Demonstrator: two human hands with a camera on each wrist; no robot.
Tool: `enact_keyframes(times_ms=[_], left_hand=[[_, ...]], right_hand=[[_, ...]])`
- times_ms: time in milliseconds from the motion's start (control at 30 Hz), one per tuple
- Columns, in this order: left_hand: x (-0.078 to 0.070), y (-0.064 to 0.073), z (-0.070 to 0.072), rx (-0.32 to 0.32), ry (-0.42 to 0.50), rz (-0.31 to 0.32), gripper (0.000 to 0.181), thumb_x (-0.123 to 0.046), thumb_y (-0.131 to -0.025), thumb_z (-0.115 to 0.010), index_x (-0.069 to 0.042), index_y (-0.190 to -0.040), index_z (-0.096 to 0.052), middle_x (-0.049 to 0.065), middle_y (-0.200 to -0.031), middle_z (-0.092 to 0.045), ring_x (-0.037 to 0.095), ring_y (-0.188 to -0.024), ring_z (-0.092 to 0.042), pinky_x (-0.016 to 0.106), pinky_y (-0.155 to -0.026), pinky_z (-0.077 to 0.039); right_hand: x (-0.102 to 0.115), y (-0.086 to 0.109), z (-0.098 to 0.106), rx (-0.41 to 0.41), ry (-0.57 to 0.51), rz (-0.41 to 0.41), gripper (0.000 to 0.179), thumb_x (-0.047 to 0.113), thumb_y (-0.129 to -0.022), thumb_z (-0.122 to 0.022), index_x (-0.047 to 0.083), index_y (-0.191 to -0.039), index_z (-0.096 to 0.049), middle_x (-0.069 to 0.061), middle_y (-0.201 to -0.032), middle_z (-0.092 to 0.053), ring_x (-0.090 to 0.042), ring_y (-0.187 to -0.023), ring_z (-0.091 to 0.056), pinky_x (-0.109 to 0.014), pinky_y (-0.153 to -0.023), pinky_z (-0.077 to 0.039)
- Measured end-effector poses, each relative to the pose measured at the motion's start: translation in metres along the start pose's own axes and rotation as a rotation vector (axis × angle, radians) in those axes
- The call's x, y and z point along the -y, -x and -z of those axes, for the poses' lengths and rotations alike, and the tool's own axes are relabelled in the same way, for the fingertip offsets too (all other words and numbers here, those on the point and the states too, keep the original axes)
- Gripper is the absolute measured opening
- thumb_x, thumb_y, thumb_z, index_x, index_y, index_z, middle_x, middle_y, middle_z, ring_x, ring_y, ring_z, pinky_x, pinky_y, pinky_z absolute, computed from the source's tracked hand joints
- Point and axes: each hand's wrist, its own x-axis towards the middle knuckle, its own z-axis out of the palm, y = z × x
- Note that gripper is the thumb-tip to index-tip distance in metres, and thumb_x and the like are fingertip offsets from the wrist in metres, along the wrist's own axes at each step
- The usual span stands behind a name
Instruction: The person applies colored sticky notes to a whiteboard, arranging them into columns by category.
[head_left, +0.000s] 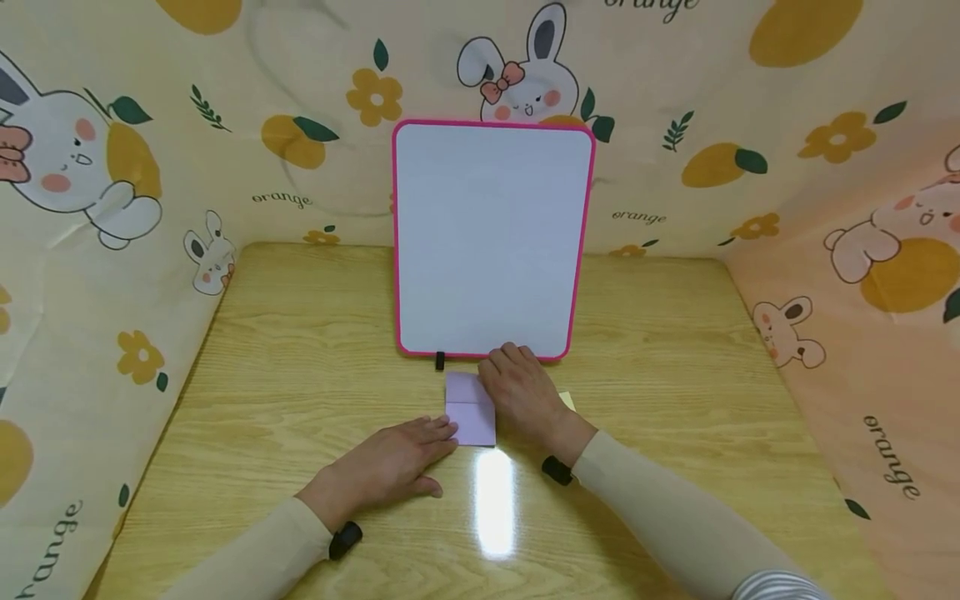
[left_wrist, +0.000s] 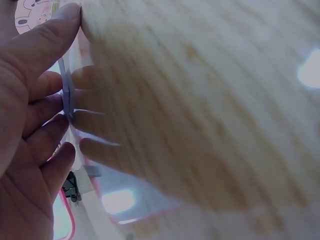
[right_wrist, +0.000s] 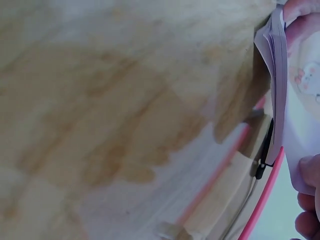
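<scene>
A folded sheet of purple paper (head_left: 472, 423) lies on the table in front of the whiteboard, a crease running across it. In the right wrist view, several layers show along the edge of the paper (right_wrist: 279, 80), and one part of it stands raised. My left hand (head_left: 397, 462) rests flat beside it, its fairly straight fingertips touching the lower left edge. At the upper right of the sheet, my right hand (head_left: 525, 396) has bent fingers and pinches the raised part; that corner is hidden under the hand in the head view.
A whiteboard (head_left: 491, 242) with a pink frame leans upright behind the paper. By its lower edge is a small black piece (head_left: 440, 361). Yellow paper (head_left: 567, 401) shows partly behind my right wrist. Patterned cloth (head_left: 322, 100) walls the wooden table (head_left: 300, 333) at the back and sides.
</scene>
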Motion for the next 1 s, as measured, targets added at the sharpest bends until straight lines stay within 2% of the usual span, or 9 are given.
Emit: enact_keyframes(times_ms=[67, 200, 1000], left_hand=[[-0.0002, -0.0007, -0.0001, 0.006, -0.001, -0.003, 0.068, -0.045, -0.100, -0.069, -0.002, -0.151, -0.057, 0.014, -0.162, -0.050, 0.029, -0.151, -0.046, 0.042, -0.127, -0.038], [-0.0001, -0.0013, -0.0006, 0.009, -0.014, -0.009, 0.068, -0.046, -0.099, -0.069, -0.003, -0.150, -0.058, 0.014, -0.161, -0.050, 0.029, -0.151, -0.047, 0.041, -0.127, -0.038], [0.0006, -0.0013, 0.0001, 0.004, -0.007, -0.009, 0.067, -0.045, -0.100, -0.069, -0.004, -0.151, -0.057, 0.012, -0.162, -0.050, 0.028, -0.152, -0.046, 0.041, -0.127, -0.039]], right_hand=[[-0.0006, 0.0000, 0.0004, -0.005, 0.005, -0.007, 0.013, 0.006, -0.095, -0.067, 0.009, -0.090, -0.056, -0.004, -0.087, -0.058, -0.024, -0.087, -0.052, -0.034, -0.075, -0.046], [-0.0015, 0.0004, 0.0017, -0.018, 0.009, -0.011, 0.016, 0.008, -0.099, -0.068, 0.009, -0.090, -0.056, -0.004, -0.087, -0.058, -0.024, -0.086, -0.051, -0.033, -0.074, -0.045], [-0.0070, -0.0021, 0.0046, -0.046, 0.007, -0.035, 0.014, 0.015, -0.102, -0.070, 0.008, -0.093, -0.062, -0.003, -0.089, -0.062, -0.023, -0.088, -0.052, -0.033, -0.075, -0.045]])
